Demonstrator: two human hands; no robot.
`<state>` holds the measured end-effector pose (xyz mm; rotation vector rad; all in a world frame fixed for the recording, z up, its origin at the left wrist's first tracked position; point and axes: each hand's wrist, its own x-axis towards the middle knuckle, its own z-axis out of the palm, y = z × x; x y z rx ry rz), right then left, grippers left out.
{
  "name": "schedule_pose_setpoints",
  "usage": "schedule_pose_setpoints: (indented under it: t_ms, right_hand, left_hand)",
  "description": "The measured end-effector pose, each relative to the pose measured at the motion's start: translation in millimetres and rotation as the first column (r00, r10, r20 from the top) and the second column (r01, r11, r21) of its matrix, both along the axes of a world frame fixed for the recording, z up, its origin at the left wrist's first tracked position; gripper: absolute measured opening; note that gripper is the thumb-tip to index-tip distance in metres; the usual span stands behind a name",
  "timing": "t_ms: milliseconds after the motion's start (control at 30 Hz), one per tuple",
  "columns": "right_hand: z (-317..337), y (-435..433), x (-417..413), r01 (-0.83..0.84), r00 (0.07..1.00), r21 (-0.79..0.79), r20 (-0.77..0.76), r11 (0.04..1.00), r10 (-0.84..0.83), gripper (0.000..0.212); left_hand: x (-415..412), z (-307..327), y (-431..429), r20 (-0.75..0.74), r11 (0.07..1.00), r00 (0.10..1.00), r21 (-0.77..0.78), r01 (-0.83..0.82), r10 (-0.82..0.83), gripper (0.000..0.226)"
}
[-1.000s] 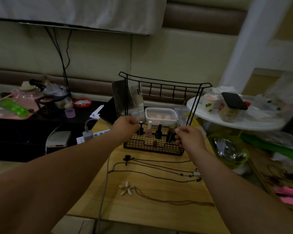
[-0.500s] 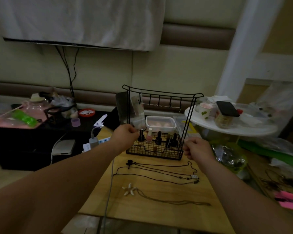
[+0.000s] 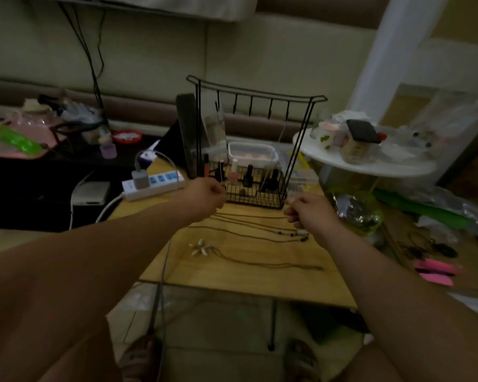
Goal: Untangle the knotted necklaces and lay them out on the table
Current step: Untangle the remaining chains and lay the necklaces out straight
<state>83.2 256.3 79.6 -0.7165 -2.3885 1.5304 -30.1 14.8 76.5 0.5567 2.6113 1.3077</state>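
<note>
Both hands are reaching out over the pale wooden table (image 3: 232, 282). A thin dark cord necklace (image 3: 249, 215) is running in a nearly straight line between them, low over the tabletop. The left hand (image 3: 204, 195) is curling its fingers (image 3: 218, 193) together at the cord's left end. The right hand (image 3: 308, 212) is closing its fingertips (image 3: 291, 216) on the right end. Blur is hiding the exact point of each pinch.

The cord is looking very fine and dark, and any pendant on it is too small to tell. Just nearer the person, two more dark cords with small beads (image 3: 260, 232) are lying stretched across the wood, their beaded ends gathering beside the right wrist. Nearer still, a white shell flower pendant (image 3: 201, 248) is resting flat, its brown cord (image 3: 273, 264) trailing off to the right.

A black wire rack (image 3: 255, 194) holding small bottles is standing just behind the hands. A white power strip (image 3: 152, 183) is sitting at the table's far left corner.
</note>
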Motion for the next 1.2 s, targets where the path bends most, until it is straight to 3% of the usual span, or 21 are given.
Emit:
schedule_pose_setpoints:
  t_ms: [167,333,567,667,767,867,933,1067,1133,1200]
  right_hand:
    - [-19.5,-2.6,5.4,-0.146,0.987,0.243,0.104,0.959,0.124,0.012]
    - [-15.3,-8.7,4.6,-0.415,0.906,0.423,0.276,0.806,0.322,0.013]
    - [-14.1,-48.2,3.3,-0.739,0.669,0.384,0.516,0.554,0.534,0.022]
    - [-18.7,-53.3,4.9,-0.768,0.636,0.370,0.544,0.523,0.548,0.022]
    - [-19.9,-51.9,11.1,-0.768,0.637,0.408,0.564,0.493,0.525,0.015]
    - [-21.5,-47.2,20.4,-0.750,0.658,0.430,0.563,0.503,0.499,0.006]
    - [-22.4,-44.5,27.1,-0.732,0.676,0.410,0.541,0.544,0.500,0.005]
    - [-21.7,-36.7,36.1,-0.574,0.806,0.310,0.376,0.758,0.457,0.008]
    - [-18.8,-32.6,37.4,-0.472,0.866,0.171,0.276,0.865,0.418,0.006]
    - [-14.6,-27.2,36.6,-0.408,0.895,0.037,0.213,0.912,0.391,0.007]
  left_hand:
    - [9.3,-18.6,-3.3,-0.145,0.960,0.973,-0.242,0.139,-0.178,0.009]
    - [6.0,-11.9,-4.1,-0.143,0.900,0.940,-0.363,0.242,-0.310,0.013]
    - [20.5,-0.7,0.2,0.137,0.614,0.815,-0.590,0.524,-0.563,0.021]
    - [31.7,-4.7,6.3,0.201,0.507,0.757,-0.633,0.584,-0.622,0.021]
    - [37.6,-8.9,10.6,0.152,0.443,0.730,-0.707,0.551,-0.666,0.010]
    - [39.8,-8.2,10.0,0.164,0.480,0.753,-0.680,0.554,-0.637,0.006]
    - [41.5,-6.7,9.0,0.164,0.578,0.791,-0.599,0.554,-0.589,0.008]
    - [44.2,-3.3,7.4,0.219,0.835,0.862,-0.229,0.501,-0.457,0.006]
    - [43.8,0.0,5.5,0.272,0.892,0.867,-0.058,0.448,-0.418,0.009]
    - [40.9,2.5,3.8,0.279,0.922,0.883,0.019,0.387,-0.377,0.014]
